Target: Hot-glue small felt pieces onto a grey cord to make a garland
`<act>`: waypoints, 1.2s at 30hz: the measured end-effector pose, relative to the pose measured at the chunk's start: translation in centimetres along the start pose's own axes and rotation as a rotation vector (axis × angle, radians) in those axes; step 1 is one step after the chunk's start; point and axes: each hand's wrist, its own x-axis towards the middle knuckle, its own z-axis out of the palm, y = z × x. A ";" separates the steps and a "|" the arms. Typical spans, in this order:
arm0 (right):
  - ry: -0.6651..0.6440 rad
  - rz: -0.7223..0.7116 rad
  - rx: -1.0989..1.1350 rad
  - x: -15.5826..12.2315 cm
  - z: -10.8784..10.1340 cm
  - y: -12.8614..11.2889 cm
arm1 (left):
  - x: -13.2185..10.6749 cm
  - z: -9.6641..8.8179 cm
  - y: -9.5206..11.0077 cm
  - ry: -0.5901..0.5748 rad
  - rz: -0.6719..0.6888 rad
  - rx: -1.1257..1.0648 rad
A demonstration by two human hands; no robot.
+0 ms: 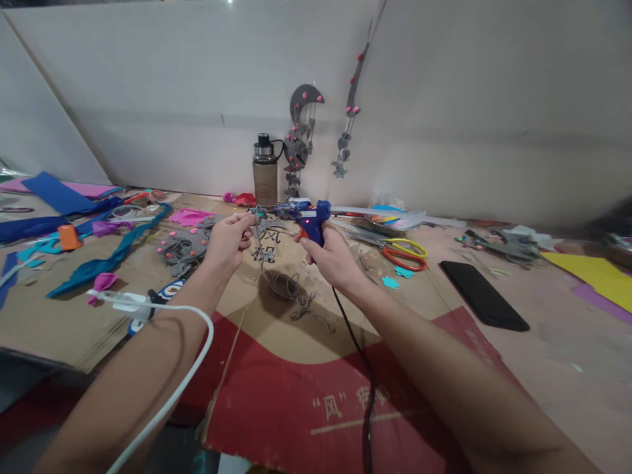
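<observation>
My right hand (pixel 328 253) is wrapped round the handle of a blue glue gun (pixel 312 216) with an orange trigger. Its nozzle points left, toward my left hand (pixel 231 240). Pinched in the left fingertips is a grey felt piece (pixel 258 214) with a small teal spot. Grey strands and small cut-out shapes (pixel 265 253) dangle below it. Whether the nozzle touches the felt, I cannot tell. Under both hands, a tangle of grey cord (pixel 291 286) lies on the cardboard (pixel 296 342). A black cable (pixel 353 336) runs down from the glue gun.
A bottle (pixel 265 174) stands behind, near grey felt hangings (pixel 299 145) on the wall. Scissors (pixel 405 253) and a black phone (pixel 482 294) lie at the right. Felt scraps (pixel 113 253) cover the left side; a white cable (pixel 207 342) crosses over my left forearm.
</observation>
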 end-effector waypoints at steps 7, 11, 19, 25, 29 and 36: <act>-0.089 0.418 -0.197 2.3 -2.4 3.9 | 0.1 0.1 -0.2 0.012 0.022 0.018; -0.228 0.476 -0.615 2.5 -3.1 5.6 | -0.4 0.5 -0.5 0.012 0.103 0.085; 0.084 0.070 -0.666 1.6 -2.1 4.3 | -1.5 0.8 -0.7 0.053 0.392 0.482; 0.027 0.057 0.404 1.8 3.3 0.2 | -2.8 1.3 -0.3 0.060 0.623 0.809; 0.015 0.181 0.521 2.3 5.1 -0.6 | -3.1 1.6 -0.1 0.080 0.593 0.772; 0.134 -0.069 0.147 2.4 4.2 -0.1 | -2.6 1.7 -0.5 0.006 0.379 0.478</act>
